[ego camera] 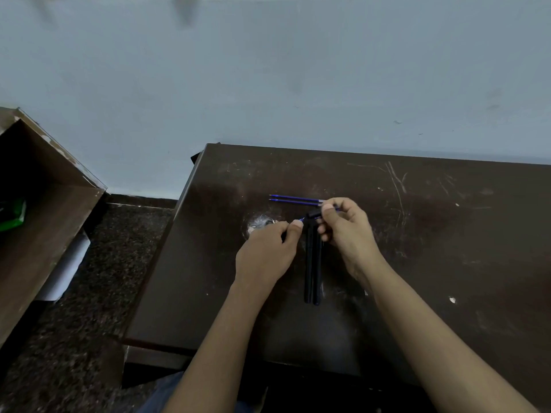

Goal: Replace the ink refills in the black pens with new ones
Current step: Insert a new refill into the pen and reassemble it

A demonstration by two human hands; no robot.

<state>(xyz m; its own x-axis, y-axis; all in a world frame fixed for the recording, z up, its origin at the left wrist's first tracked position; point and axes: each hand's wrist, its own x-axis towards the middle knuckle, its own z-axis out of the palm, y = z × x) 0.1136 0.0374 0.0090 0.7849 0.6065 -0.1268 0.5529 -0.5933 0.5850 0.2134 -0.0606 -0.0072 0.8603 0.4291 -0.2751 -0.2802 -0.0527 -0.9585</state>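
Both bare forearms reach forward, the left hand and right hand close together, thumbs and fingertips pinched shut on something small.

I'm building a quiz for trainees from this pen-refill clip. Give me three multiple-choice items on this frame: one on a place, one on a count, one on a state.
1. Where do the loose blue refills lie?
A. On the table beyond the hands
B. On the floor
C. In the box at left

2. How many black pens lie side by side on the table?
A. One
B. Two
C. Five

3. What are the hands doing?
A. Resting flat on the table
B. Both pinching small pen parts between thumb and fingers
C. Hanging off the table edge

Answers:
1. A: the refills lie on the tabletop, on the wall side of the fingers.
2. B: two black barrels lie parallel between the hands.
3. B: the left hand and right hand each close their fingertips on a part above the pens' far ends.
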